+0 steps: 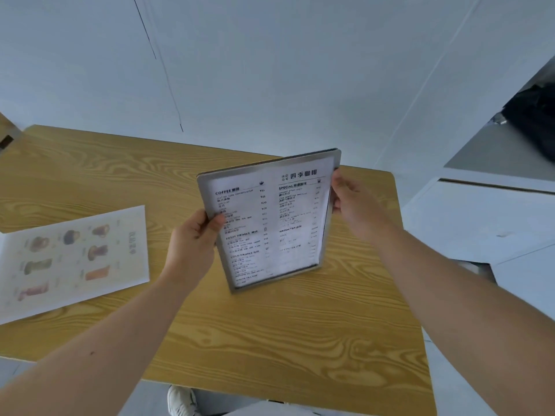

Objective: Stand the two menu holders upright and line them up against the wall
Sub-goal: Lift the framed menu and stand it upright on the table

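A menu holder with a printed text menu is held tilted, nearly upright, above the middle of the wooden table. My left hand grips its left edge and my right hand grips its right edge. Its lower corner seems close to the tabletop; I cannot tell whether it touches. The second menu holder, showing pictures of drinks, lies flat on the table at the left, apart from both hands. The pale wall rises behind the table's far edge.
A white counter or cabinet stands to the right of the table, with a dark object on a grey surface behind it. A white shoe shows below the table's near edge.
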